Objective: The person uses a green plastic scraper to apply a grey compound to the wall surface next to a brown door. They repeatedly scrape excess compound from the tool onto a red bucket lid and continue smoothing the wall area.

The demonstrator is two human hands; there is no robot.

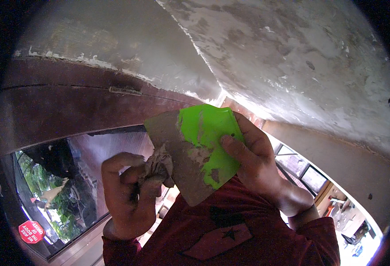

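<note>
Looking up from a head camera, a bright green plastic scraper (pixel 206 142) is seen held at the centre of the picture, against a patchy, peeling plaster ceiling (pixel 292 57). The scraper is gripped by the right hand (pixel 257 162), which is closed round its right edge with the thumb pressed flat on the green face. The blade is smeared with greyish-brown filler and its long edge is slanted from upper left down to lower right. Just to the left of the scraper, and slightly lower, the left hand (pixel 126 195) is curled shut round a crumpled, dirty rag (pixel 159 166). The rag is touching, or very nearly touching, the smeared left part of the blade; the fisheye view makes the contact hard to judge. A dark red wooden beam (pixel 70 102) is seen above the left hand, with a window (pixel 57 186) below it. Red sleeves are visible at the bottom.
</note>
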